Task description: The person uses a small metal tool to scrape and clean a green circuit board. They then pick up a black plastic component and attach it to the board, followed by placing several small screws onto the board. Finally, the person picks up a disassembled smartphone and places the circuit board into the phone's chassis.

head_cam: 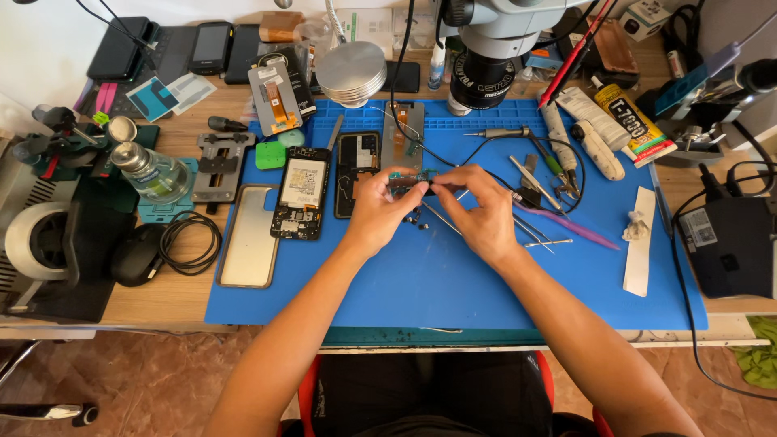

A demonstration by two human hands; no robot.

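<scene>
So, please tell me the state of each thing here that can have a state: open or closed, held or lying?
Left hand: pinching the small circuit board.
Right hand: pinching the same board.
Small circuit board: held above the blue mat.
Opened phone: back off, battery showing.
Phone frame: lying open, stripped.
Tweezers: lying unused.
Glass bottle: capped, tilted.

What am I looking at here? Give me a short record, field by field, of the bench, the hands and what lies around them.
Setting: wooden bench with a blue work mat, seen from above
Left hand: pinches one end of a small green circuit board
Right hand: pinches the other end of the same board
Under the hands: a few small dark parts, too small to tell what
Left of the hands: opened phone, phone frame, clear phone case
Right of the hands: tweezers, purple stick, glue tubes
Above: microscope
</scene>
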